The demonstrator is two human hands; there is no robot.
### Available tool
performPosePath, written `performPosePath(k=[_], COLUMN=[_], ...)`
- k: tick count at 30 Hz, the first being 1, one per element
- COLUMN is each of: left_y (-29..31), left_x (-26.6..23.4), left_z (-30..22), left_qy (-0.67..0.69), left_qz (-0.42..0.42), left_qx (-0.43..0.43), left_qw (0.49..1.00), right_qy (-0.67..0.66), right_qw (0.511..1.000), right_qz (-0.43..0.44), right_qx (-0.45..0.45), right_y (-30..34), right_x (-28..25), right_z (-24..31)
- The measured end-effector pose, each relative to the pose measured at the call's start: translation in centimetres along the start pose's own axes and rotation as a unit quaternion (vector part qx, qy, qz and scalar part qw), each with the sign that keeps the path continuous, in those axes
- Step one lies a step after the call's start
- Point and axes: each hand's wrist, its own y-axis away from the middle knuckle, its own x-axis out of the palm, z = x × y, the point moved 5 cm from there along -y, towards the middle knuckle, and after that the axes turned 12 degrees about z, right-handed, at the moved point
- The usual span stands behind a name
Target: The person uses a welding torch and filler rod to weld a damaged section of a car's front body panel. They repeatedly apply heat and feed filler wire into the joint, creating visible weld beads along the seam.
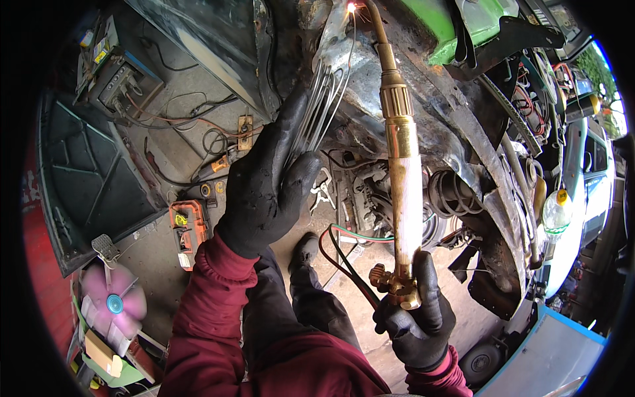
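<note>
My left hand, in a black glove, is closed around a bundle of thin bent metal filler rods. One rod reaches up toward the bright orange-white glow at the top. In my right hand, also gloved in black, is a brass gas torch, gripped at its valve end. The torch points upward, and its curved neck ends near the glow. Both lie over a bare, scorched sheet-metal car body panel. Red and green hoses run from the torch's lower end.
A coil spring and wheel-arch metal are at the right. A welding machine with cables stands at the upper left. Further left are a dark panel, an orange tool case and a fan. A clear bottle hangs at the right.
</note>
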Motion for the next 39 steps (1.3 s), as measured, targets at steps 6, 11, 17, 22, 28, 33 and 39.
performPosePath(k=[6, 11, 17, 22, 28, 33, 39], left_y=[-0.4, -0.57, -0.39, -0.34, -0.69, -0.34, -0.33], left_x=[-0.08, -0.08, -0.08, -0.05, -0.22, 0.05, 0.03], left_z=[0.54, 0.85, 0.52, 0.54, 0.64, 0.73, 0.51], left_qy=[-0.025, -0.023, -0.039, -0.022, -0.05, -0.017, -0.017], left_qz=[-0.008, -0.038, -0.012, -0.004, -0.045, -0.006, -0.001], left_qx=[0.028, 0.04, 0.024, 0.013, 0.061, 0.014, 0.003], left_qw=[0.999, 0.998, 0.999, 1.0, 0.996, 1.0, 1.0], right_qy=[-0.017, -0.054, -0.049, -0.048, -0.067, -0.091, -0.031], right_qw=[1.0, 0.998, 0.999, 0.998, 0.996, 0.993, 0.999], right_qz=[-0.011, -0.014, -0.015, -0.031, -0.018, -0.029, -0.016], right_qx=[0.009, -0.001, 0.013, 0.019, 0.053, 0.062, 0.025], right_y=[-0.39, -0.52, -0.48, -0.39, -0.24, -0.29, -0.26], right_x=[-0.17, 0.0, 0.06, 0.13, 0.18, 0.1, 0.07], right_z=[-0.85, -0.93, -0.74, -0.67, -0.82, -0.61, -0.24])
